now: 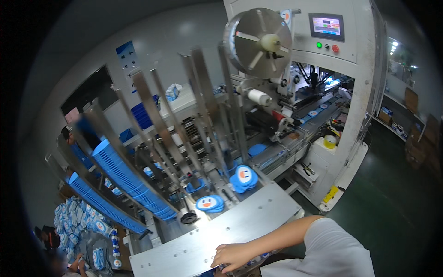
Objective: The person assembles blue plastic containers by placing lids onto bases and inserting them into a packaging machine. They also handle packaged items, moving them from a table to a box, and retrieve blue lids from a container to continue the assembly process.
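My right hand [234, 255] reaches in from the lower right and lies over the near edge of a bare metal plate [184, 251]. Its fingers are slightly bent and apart, and no held thing shows in them. Just below the hand, blue and white pieces show partly under the plate's edge. My left hand is not in view. Beyond the plate sit a small pile of blue face-printed cards [210, 203] and a taller pile of similar cards [243, 179], both at the feet of upright metal guides [159, 120].
Tall slanted stacks of blue pieces [131, 180] stand in guides on the left. A large metal reel [258, 42] and a machine cabinet with a lit screen [326, 27] rise at the back right. Heaped blue-white packs [76, 224] and another person's hand [79, 259] appear at lower left.
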Demonstrator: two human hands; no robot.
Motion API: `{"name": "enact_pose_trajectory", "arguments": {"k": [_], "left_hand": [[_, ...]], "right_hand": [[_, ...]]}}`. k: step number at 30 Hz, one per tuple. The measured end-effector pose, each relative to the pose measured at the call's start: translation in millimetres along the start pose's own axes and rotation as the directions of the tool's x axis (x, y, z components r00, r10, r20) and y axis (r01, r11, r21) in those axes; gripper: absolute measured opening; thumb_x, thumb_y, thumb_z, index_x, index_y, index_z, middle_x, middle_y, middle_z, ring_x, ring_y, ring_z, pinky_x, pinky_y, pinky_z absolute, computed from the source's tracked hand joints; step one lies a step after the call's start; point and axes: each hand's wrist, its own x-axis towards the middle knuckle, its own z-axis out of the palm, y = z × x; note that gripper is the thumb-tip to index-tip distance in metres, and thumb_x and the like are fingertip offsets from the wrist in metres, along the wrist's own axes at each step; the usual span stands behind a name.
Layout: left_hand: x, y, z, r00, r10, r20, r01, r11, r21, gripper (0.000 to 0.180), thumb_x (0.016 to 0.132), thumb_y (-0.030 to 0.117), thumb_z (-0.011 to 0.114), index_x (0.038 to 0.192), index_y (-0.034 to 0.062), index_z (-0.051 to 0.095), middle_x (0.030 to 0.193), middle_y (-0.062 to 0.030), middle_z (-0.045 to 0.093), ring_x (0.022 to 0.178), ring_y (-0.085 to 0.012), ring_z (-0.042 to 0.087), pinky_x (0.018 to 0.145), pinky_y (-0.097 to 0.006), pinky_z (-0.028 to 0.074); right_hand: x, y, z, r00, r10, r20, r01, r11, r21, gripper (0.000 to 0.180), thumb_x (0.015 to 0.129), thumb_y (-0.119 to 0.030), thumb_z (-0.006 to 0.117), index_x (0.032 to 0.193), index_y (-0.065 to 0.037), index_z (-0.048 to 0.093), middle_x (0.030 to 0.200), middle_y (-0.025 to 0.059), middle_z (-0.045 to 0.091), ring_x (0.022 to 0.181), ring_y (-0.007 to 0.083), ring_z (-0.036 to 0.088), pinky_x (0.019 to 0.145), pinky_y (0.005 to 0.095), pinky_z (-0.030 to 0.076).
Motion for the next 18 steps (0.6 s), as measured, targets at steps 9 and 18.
{"name": "enact_pose_trajectory", "arguments": {"k": [9,18], "left_hand": [[-143,27,28,0.946,-0.011,-0.324,0.029,0.998,0.051,0.021,0.083,0.023,0.054,0.095,0.0073,0.061,0.095,-0.0145,0.056,0.087,-0.0313,0.058,0.075,-0.042,0.049],[-479,174,-76,0.379,-0.677,-0.631,0.663,0.674,-0.325,0.016,0.083,0.022,0.062,0.089,0.0070,0.061,0.109,-0.0104,0.058,0.100,-0.0296,0.055,0.086,-0.039,0.046]], "right_hand": [[14,-71,48,0.875,-0.444,0.196,0.421,0.895,0.148,0.041,0.078,-0.025,0.064,0.114,-0.004,0.057,0.104,0.0120,0.061,0.100,0.0289,0.056,0.097,0.0455,0.035],[-5,-221,167,0.438,-0.715,0.545,0.654,0.669,0.352,0.039,0.080,-0.027,0.066,0.114,-0.010,0.059,0.111,0.0082,0.063,0.104,0.0232,0.058,0.099,0.0456,0.036]]}}
